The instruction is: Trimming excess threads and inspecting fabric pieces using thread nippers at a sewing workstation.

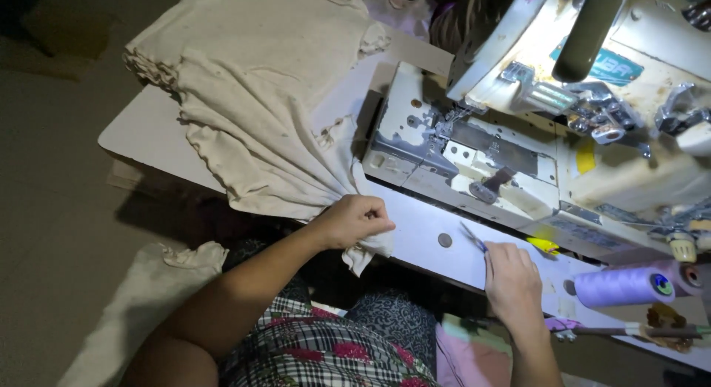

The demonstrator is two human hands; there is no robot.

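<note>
White sewing table (148,131) lit at machine, floor kept dark. Industrial sewing machine (563,128) seen at right. Cream cloth (259,98) spread over table, edge bunched and clamped in left hand (354,220), fist closed, forearm stretched forward. Small snips (474,239) pinched by right hand (512,272), fingers closed, flat on table edge.

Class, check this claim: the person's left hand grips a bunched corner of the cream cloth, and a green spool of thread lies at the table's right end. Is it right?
Not quite. The head view shows the spool of thread is pale purple, not green. The left hand does grip the cream cloth.
</note>
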